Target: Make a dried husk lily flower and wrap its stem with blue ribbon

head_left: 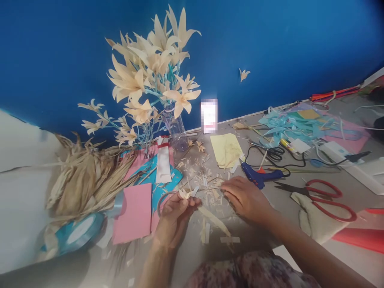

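Note:
In the head view, my left hand point(177, 212) is closed in a pinch around a small cream husk flower point(185, 194). A long pale husk strip point(216, 220) lies on the table just right of that hand. My right hand point(244, 200) rests over the husk scraps point(214, 190), its fingers stretched forward and slightly bent, with no held thing visible. Just beyond it lies a blue hot glue gun point(259, 175), its nozzle toward a yellow paper pad point(226, 150). Red-handled scissors point(327, 196) lie to the right, partly on a folded pale cloth-like piece point(312, 220).
Cream flowers on blue stems stand in a clear plastic bottle point(177, 130) against the blue wall point(225, 44). Dried husks point(87, 172), a teal ribbon roll point(81, 236) and pink paper point(133, 212) lie left. Turquoise strips point(294, 126) and a white power strip point(351, 164) are right.

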### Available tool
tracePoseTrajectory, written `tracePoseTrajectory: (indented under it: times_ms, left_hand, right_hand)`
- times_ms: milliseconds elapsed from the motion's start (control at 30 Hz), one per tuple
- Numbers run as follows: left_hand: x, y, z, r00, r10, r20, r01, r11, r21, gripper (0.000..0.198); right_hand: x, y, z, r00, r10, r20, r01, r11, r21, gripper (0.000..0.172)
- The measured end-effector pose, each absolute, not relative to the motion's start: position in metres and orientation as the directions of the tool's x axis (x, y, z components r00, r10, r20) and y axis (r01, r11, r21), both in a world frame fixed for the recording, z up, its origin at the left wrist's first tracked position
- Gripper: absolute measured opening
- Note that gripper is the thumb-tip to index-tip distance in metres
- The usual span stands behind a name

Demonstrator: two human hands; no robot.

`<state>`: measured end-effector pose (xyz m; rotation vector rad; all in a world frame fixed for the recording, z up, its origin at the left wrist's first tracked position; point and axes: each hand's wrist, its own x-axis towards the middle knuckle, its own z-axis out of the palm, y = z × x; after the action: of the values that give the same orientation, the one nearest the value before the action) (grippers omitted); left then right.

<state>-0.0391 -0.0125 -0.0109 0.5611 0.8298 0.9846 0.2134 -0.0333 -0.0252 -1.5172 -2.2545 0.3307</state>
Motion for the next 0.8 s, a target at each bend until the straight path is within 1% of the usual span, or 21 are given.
tracePoseTrajectory:
  times_ms: [100,167,300,367,467,600,633,700,800]
  left_hand:
    - [-0.041,-0.012,-0.011,0.293,0.899,-0.326,-0.515,0.436,0.738,0.016]
    - [-0.044,-0.011,-0.011,0.282,0.910,-0.305,-0.537,0.413,0.736,0.015]
    - [-0.048,-0.011,-0.011,0.275,0.920,-0.280,-0.565,0.391,0.727,0.014]
    - [-0.048,-0.011,-0.009,0.272,0.925,-0.267,-0.572,0.378,0.728,0.014]
    - [-0.048,-0.010,-0.006,0.265,0.929,-0.258,-0.587,0.368,0.721,0.015]
    - [-0.051,-0.010,-0.009,0.247,0.932,-0.265,-0.597,0.361,0.716,0.014]
    - [-0.052,-0.011,-0.011,0.242,0.934,-0.264,-0.600,0.358,0.715,0.013]
    - [-0.055,-0.011,-0.014,0.241,0.936,-0.259,-0.605,0.353,0.714,0.012]
    - [-0.056,-0.011,-0.014,0.257,0.935,-0.244,-0.609,0.353,0.710,0.012]
  right_hand:
    - [0.205,-0.028,-0.029,-0.395,0.897,0.199,0.810,0.443,-0.386,0.021]
    - [0.205,-0.028,-0.032,-0.408,0.891,0.199,0.794,0.454,-0.403,0.020]
    - [0.215,-0.030,-0.032,-0.298,0.911,0.285,0.806,0.400,-0.435,0.029]
    - [0.216,-0.029,-0.028,-0.276,0.912,0.303,0.811,0.390,-0.437,0.028]
    - [0.203,-0.026,-0.022,-0.348,0.898,0.270,0.776,0.437,-0.454,0.023]
    - [0.180,-0.028,-0.023,-0.538,0.818,0.203,0.685,0.565,-0.460,0.016]
    - [0.177,-0.030,-0.025,-0.562,0.806,0.185,0.674,0.576,-0.463,0.016]
    - [0.176,-0.034,-0.027,-0.562,0.811,0.164,0.679,0.565,-0.468,0.023]
    - [0.185,-0.034,-0.026,-0.482,0.855,0.192,0.724,0.512,-0.462,0.030]
